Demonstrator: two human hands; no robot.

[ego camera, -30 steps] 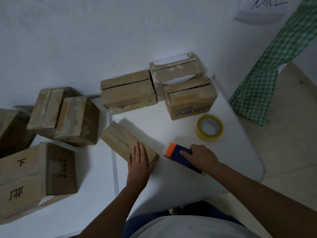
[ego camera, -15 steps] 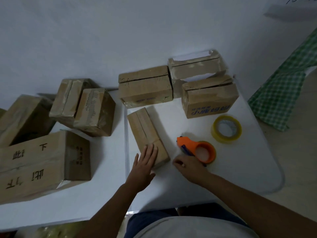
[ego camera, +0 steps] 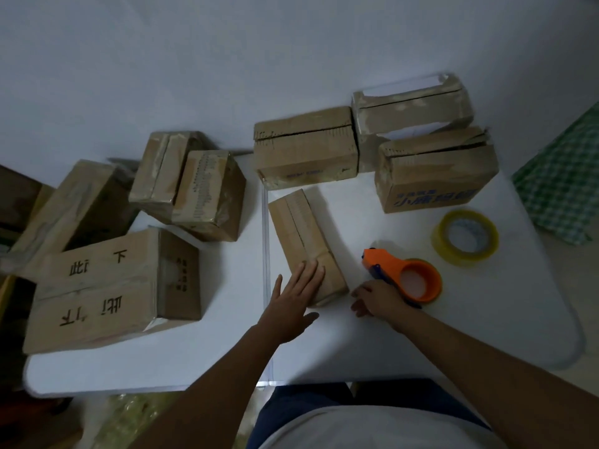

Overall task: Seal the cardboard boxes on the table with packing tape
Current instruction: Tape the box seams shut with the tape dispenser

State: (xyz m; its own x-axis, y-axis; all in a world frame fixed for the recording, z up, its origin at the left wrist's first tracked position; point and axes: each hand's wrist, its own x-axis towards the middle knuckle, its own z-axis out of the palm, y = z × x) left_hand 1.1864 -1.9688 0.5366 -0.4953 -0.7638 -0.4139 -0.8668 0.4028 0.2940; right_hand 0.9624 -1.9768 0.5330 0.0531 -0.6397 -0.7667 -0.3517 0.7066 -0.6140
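Just below the centre of the frame, the left hand (ego camera: 293,298) lies flat, fingers spread, on the near end of a narrow cardboard box (ego camera: 306,244) that runs lengthwise up the white table (ego camera: 207,361); no writing on it can be read. To its right, the right hand (ego camera: 377,299) rests on the table with loosely curled fingers touching the dark handle of an orange tape dispenser (ego camera: 402,275); whether they grip it I cannot tell. A loose roll of yellowish packing tape (ego camera: 465,236) lies at centre right, apart from the dispenser. Above it a box with blue print (ego camera: 436,176) carries blurred blue Chinese characters; 2 more boxes sit behind it along the wall. At lower left, a large box (ego camera: 107,286) bears black Chinese characters seen upside down, among them 下; 3 further boxes cluster at upper left.
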